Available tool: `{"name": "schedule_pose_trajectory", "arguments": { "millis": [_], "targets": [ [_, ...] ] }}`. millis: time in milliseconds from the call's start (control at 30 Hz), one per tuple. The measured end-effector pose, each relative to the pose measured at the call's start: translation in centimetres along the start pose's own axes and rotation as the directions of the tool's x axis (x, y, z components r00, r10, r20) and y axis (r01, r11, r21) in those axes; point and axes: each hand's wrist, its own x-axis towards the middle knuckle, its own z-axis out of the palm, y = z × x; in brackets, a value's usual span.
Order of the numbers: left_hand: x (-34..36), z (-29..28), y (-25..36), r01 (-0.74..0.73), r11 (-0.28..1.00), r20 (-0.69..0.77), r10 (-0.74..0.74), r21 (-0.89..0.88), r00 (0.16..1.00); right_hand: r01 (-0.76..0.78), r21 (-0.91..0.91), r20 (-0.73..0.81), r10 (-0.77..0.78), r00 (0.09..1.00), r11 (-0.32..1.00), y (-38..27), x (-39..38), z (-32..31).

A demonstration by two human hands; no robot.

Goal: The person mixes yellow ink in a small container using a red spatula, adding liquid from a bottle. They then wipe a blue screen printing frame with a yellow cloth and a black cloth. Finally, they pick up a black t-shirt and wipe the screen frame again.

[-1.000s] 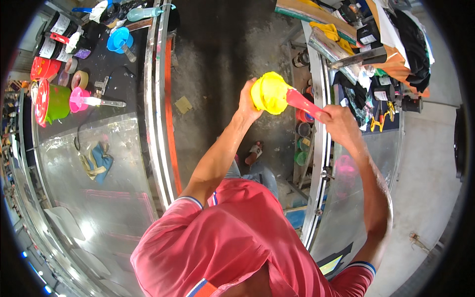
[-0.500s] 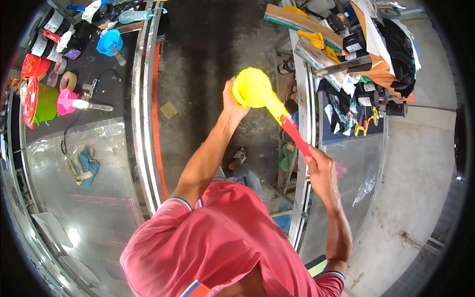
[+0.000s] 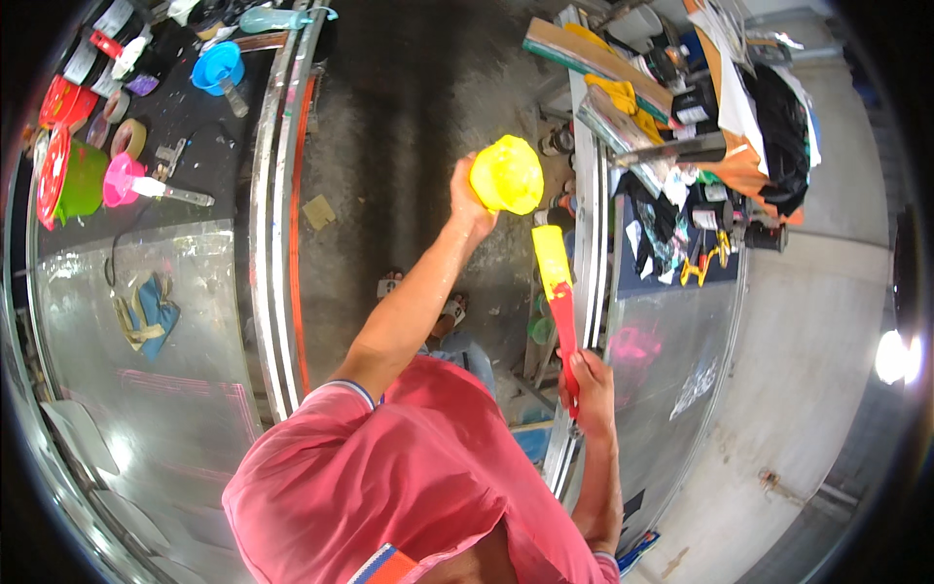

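Observation:
My left hand (image 3: 468, 198) is wrapped round a cup of bright yellow ink or paint (image 3: 507, 175), held out over the floor. Yellow covers everything I can see of the cup, so its own colour is hidden. In my right hand (image 3: 592, 391), nearer my body, is a red-handled spatula (image 3: 561, 310). Its flat end is coated in the same yellow and points away from me, just below and right of the cup without touching it. My right fingers close round the lower handle.
The left bench holds a blue cup (image 3: 216, 68), a pink cup (image 3: 123, 181), a green bucket (image 3: 83, 182) and a blue-and-beige cloth (image 3: 151, 316). Metal rails (image 3: 275, 214) edge the aisle. On the right are stacked boards (image 3: 593, 63), rags, jars and yellow-handled tools (image 3: 702, 261).
The spatula's yellow end has come out of the cup. My right hand has drawn it back toward my body, turning it more upright. The cup has shifted slightly right.

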Motion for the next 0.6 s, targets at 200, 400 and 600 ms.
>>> {"name": "schedule_pose_trajectory", "arguments": {
  "millis": [200, 400, 600],
  "targets": [
    [-0.8, 2.2, -2.8, -0.147, 0.978, 0.291, 0.185, -0.147, 0.939, 0.174, 0.057, 0.113, -0.179, 0.977, 0.983, -1.0, 2.1, 5.6],
    [-3.2, 3.1, -4.2, -0.023, 0.973, 0.336, 0.101, -0.228, 0.936, 0.189, 0.157, 0.127, -0.210, 0.970, 0.969, -3.7, 6.8, 8.9],
    [-4.2, 4.1, -2.8, 0.107, 0.959, 0.352, -0.008, -0.261, 0.936, 0.242, 0.045, 0.025, -0.243, 0.970, 0.969, -2.6, 6.7, 8.7]
  ]
}}
